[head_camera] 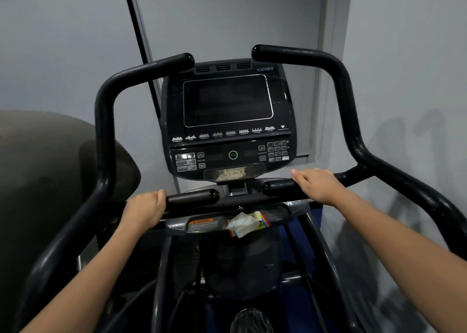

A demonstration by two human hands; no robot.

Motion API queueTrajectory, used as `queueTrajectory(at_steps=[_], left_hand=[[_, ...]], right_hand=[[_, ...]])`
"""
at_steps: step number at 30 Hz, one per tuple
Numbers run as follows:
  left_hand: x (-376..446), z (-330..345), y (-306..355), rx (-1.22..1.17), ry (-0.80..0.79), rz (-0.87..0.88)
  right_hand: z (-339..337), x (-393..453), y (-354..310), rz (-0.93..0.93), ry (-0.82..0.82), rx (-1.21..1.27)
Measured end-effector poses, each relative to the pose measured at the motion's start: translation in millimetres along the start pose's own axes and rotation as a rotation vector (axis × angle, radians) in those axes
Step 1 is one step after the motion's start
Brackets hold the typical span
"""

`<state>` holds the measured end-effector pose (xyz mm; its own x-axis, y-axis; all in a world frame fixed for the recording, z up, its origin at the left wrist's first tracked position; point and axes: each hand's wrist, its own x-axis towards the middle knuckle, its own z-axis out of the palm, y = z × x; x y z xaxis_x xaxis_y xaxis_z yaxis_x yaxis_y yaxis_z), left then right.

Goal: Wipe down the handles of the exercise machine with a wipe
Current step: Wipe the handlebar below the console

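Observation:
I face a black exercise machine with a dark console [228,120]. My left hand [144,210] is wrapped around the left inner handle [193,197], a short black bar. My right hand [318,186] lies over the right inner handle [276,187], fingers curled on top of it. Two tall curved outer handles rise at either side, the left outer handle [104,130] and the right outer handle [346,100]. A crumpled white wipe [241,225] lies on a colourful packet on the machine's small tray [202,225], below and between my hands. Neither hand touches the wipe.
Grey walls stand close behind the machine, with a dark vertical pole [137,29] to the left. A large dark rounded housing [50,168] of another machine fills the left side. The machine's black frame bars [316,256] run down toward me.

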<state>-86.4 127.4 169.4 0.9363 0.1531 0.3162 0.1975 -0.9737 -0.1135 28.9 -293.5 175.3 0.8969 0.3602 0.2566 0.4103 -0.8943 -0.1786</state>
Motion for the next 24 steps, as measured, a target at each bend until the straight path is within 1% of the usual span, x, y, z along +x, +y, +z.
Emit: queueTrajectory(at_steps=[1, 2, 4, 6, 7, 9, 11, 13, 14, 15, 18, 20, 21, 22, 24], left_hand=[[-0.5, 3.2, 3.5, 0.008, -0.007, 0.004], [0.0, 8.3, 7.3, 0.006, 0.025, 0.031], [-2.1, 12.6, 23.6, -0.019, 0.174, 0.142], [-6.3, 11.3, 49.9, -0.125, 0.339, 0.289], [-9.2, 7.4, 61.8, -0.211, 0.360, 0.322], [-11.8, 4.8, 67.0, -0.337, 0.312, 0.333], [-9.9, 4.4, 49.2, -0.359, 0.245, 0.311], [-2.0, 0.7, 19.9, -0.340, 0.117, 0.154], [3.4, -1.0, 6.0, -0.277, 0.018, 0.061], [7.9, -3.3, -4.1, -0.164, -0.074, 0.020], [16.4, -12.5, -5.2, 0.065, -0.213, -0.007], [20.0, -15.6, 9.3, 0.036, -0.240, -0.048], [20.1, -17.3, 22.4, -0.008, -0.213, -0.063], [19.6, -16.2, 37.0, -0.030, -0.164, -0.036], [10.1, -10.2, 69.9, -0.113, 0.012, 0.054]], right_hand=[[-1.3, 0.0, 8.3, 0.030, 0.001, -0.030], [-2.7, 0.5, 17.5, 0.061, -0.009, -0.052], [-4.0, 3.4, 29.8, 0.117, -0.038, -0.060], [-4.0, 8.9, 33.3, 0.158, -0.055, -0.070], [-3.5, 11.0, 32.8, 0.166, -0.061, -0.084], [-1.8, 13.3, 32.3, 0.173, -0.061, -0.098], [-1.3, 13.2, 33.6, 0.165, -0.065, -0.108], [-1.5, 13.4, 34.9, 0.161, -0.083, -0.119], [-1.5, 14.0, 34.4, 0.166, -0.091, -0.120], [-1.4, 14.9, 33.5, 0.169, -0.097, -0.119], [-0.9, 18.7, 32.7, 0.189, -0.121, -0.114], [-1.3, 19.6, 32.0, 0.202, -0.126, -0.110], [-1.1, 20.0, 31.8, 0.207, -0.127, -0.106], [-1.5, 19.7, 31.0, 0.212, -0.128, -0.101], [-4.6, 17.2, 28.1, 0.222, -0.117, -0.087]])
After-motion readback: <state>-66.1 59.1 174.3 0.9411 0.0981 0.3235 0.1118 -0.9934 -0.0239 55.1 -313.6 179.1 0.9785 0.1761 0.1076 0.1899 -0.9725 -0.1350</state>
